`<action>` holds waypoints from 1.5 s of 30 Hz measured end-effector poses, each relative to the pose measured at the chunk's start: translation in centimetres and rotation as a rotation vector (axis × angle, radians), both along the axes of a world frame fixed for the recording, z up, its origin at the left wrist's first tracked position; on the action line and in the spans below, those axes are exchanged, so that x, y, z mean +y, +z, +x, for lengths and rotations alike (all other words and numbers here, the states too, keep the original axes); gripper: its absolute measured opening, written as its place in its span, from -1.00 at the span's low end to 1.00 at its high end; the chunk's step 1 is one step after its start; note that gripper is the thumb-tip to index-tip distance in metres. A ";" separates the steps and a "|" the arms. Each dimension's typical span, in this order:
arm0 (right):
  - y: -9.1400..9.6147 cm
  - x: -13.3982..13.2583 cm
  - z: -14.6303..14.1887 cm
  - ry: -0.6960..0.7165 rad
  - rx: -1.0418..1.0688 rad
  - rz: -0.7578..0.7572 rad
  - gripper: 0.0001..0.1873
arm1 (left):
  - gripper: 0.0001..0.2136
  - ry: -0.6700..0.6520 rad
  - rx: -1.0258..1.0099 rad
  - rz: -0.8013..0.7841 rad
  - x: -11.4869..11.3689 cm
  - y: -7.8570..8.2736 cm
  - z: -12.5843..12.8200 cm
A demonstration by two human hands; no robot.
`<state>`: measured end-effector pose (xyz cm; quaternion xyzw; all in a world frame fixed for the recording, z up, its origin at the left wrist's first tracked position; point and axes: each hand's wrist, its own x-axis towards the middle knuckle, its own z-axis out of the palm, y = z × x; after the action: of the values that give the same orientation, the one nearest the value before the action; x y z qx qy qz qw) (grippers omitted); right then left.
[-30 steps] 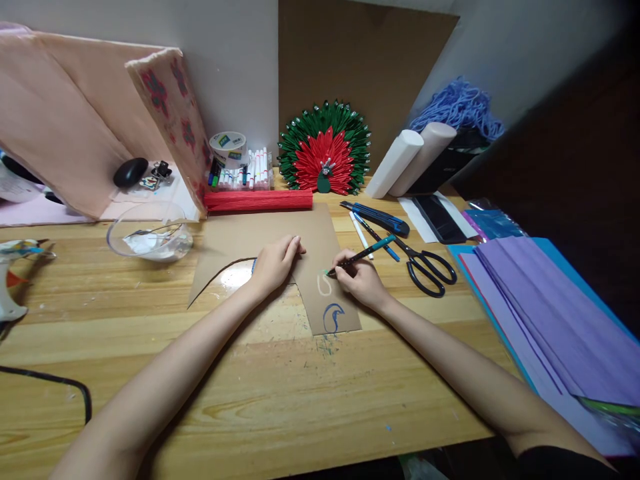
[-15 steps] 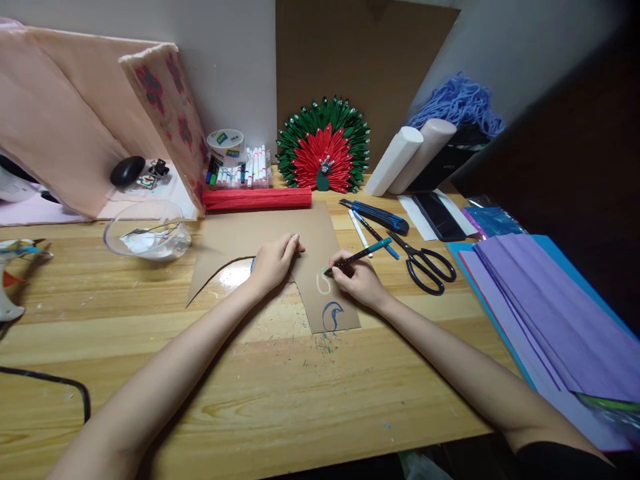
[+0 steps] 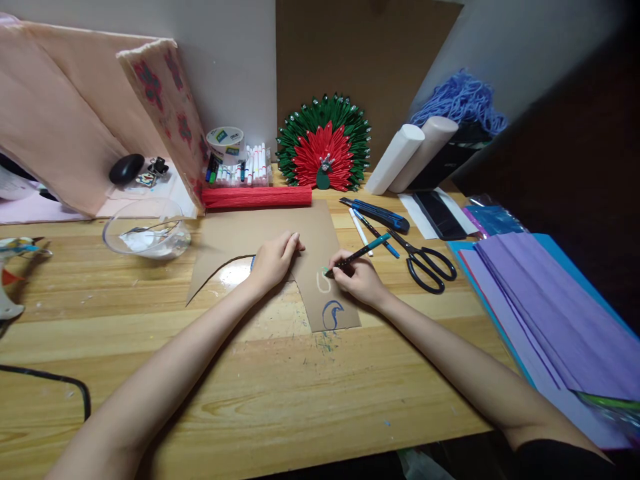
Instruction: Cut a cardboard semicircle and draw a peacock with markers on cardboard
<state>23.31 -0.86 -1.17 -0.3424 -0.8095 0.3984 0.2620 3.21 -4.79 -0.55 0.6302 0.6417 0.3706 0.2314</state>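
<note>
My right hand (image 3: 361, 279) is closed around a teal-and-black marker (image 3: 363, 251), its tip touching the cardboard sheet (image 3: 320, 233). At the tip are small green marks beside a pale curved line (image 3: 323, 283). Below that is a blue crescent-like outline (image 3: 331, 315) near the sheet's lower edge. My left hand (image 3: 277, 259) rests on the sheet with fingers curled in, and nothing shows in it. A curved cut runs along the sheet's lower left side. Beyond my right hand lie a blue marker (image 3: 377, 235), a white marker (image 3: 361, 233) and black-handled scissors (image 3: 425, 261).
Behind the sheet lie a red crepe paper roll (image 3: 257, 197), a box of markers (image 3: 245, 170) and a red-green paper peacock (image 3: 325, 150). A utility knife (image 3: 377, 215) and phone (image 3: 440, 215) are to the right, near purple sheets (image 3: 555, 313). A clear bowl (image 3: 147, 233) stands left.
My right hand has shifted the marker very slightly, its back end a little higher and its tip slightly lower. My left hand keeps its place.
</note>
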 end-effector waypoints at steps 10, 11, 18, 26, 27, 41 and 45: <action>-0.1 -0.1 0.0 -0.006 0.006 -0.015 -0.95 | -0.61 -0.005 0.000 0.019 0.0 -0.1 -0.1; -0.1 -0.1 0.0 -0.010 0.010 -0.018 -0.95 | -0.61 -0.008 -0.001 0.018 0.0 -0.2 -0.1; -0.3 -0.1 0.1 0.000 0.019 -0.023 -0.96 | -0.61 -0.004 0.000 0.007 0.0 -0.1 -0.1; -0.4 -0.2 0.3 0.029 0.023 -0.023 -0.93 | -0.61 -0.009 -0.001 0.022 0.0 -0.3 -0.2; -0.5 -0.2 0.3 0.036 0.023 -0.025 -0.93 | -0.61 -0.009 -0.003 0.024 0.1 -0.3 -0.2; 0.2 -0.2 -0.1 -0.002 0.038 0.002 -0.95 | -0.61 -0.006 0.001 0.022 0.0 -0.1 -0.1; 0.1 -0.3 -0.1 0.025 0.023 0.002 -0.91 | -0.61 -0.002 0.002 0.020 0.0 -0.2 -0.1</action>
<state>23.20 -1.12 -1.10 -0.3274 -0.8112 0.4048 0.2664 3.11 -4.79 -0.73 0.6337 0.6376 0.3759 0.2250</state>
